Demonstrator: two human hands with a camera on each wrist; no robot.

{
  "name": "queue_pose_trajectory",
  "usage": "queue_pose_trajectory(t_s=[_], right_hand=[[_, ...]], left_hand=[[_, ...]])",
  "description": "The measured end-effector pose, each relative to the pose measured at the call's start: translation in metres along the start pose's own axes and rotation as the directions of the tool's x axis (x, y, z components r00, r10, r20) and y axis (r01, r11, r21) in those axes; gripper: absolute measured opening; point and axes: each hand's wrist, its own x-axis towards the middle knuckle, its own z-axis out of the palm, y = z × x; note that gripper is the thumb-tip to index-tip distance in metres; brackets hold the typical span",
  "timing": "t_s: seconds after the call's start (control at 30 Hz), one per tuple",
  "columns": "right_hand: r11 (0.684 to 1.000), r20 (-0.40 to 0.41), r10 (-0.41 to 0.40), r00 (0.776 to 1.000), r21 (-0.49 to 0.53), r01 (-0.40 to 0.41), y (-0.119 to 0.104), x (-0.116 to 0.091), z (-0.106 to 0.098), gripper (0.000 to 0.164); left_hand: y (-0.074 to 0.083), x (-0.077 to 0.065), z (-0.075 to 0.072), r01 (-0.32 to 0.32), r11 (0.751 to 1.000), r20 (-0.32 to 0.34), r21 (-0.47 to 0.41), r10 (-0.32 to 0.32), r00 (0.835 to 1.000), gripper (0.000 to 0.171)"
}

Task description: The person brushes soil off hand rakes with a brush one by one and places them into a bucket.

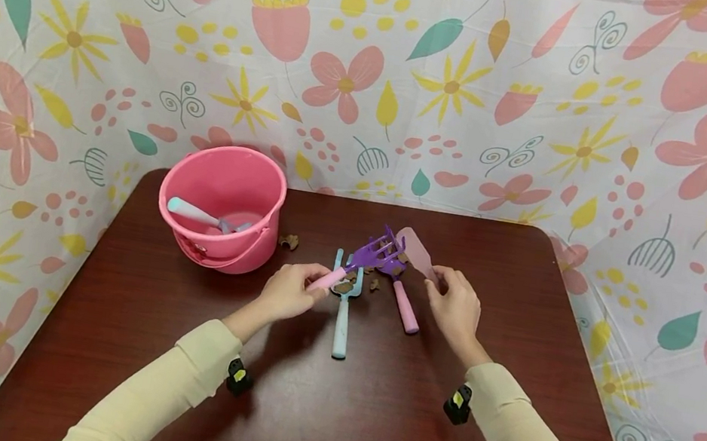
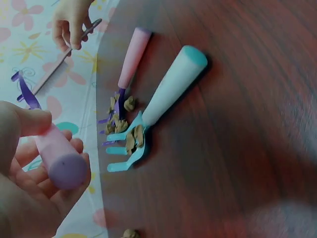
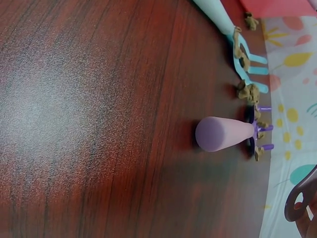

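Note:
My left hand (image 1: 288, 291) holds a toy hand fork (image 1: 327, 278) by its pink handle, its purple tines raised over the table. In my right hand (image 1: 455, 308) is a pinkish spatula (image 1: 416, 251), its flat blade close to those tines. Below them lie two more toy forks. One is light blue with a pale handle (image 1: 341, 331); the other is purple with a pink handle (image 1: 405, 307). Brown clay-like lumps (image 2: 134, 139) sit on both of their heads. In the right wrist view, the spatula's handle end (image 3: 296, 210) has a hole.
A pink bucket (image 1: 262, 246) stands at the back left, with a light-blue-handled tool (image 1: 190, 211) inside it. Beside it lies a small brown lump (image 1: 288, 242). A flower-patterned cloth (image 1: 373, 86) hangs behind the dark wooden table (image 1: 376, 437).

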Motion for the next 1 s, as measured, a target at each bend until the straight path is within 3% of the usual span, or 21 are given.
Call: queue_pose_trajectory(t_s=[0.17, 0.3, 0.47, 0.67, 1.0], right_hand=[[1.0, 0.005, -0.006, 1.0, -0.006, 0.006, 0.002, -0.001, 0.0, 0.024], [1.0, 0.008, -0.015, 1.0, -0.017, 0.015, 0.003, -0.001, 0.0, 0.023], [0.999, 0.012, -0.02, 1.0, -0.027, 0.021, 0.004, -0.002, -0.001, 0.023], [0.999, 0.019, -0.014, 1.0, -0.031, 0.015, 0.005, -0.003, -0.002, 0.023], [1.0, 0.041, 0.0, 0.999, -0.03, 0.001, 0.006, -0.004, -0.001, 0.024]], left_hand=[[0.002, 0.001, -0.01, -0.071, 0.977, -0.04, 0.2, 0.081, 0.996, 0.028], [0.003, 0.001, -0.017, -0.146, 0.928, -0.04, 0.343, 0.17, 0.985, 0.029], [0.003, 0.001, -0.026, -0.199, 0.872, -0.031, 0.447, 0.238, 0.971, 0.028], [0.003, 0.001, -0.035, -0.237, 0.834, -0.035, 0.498, 0.293, 0.955, 0.027], [0.008, 0.003, -0.052, -0.254, 0.796, -0.039, 0.55, 0.328, 0.944, 0.028]])
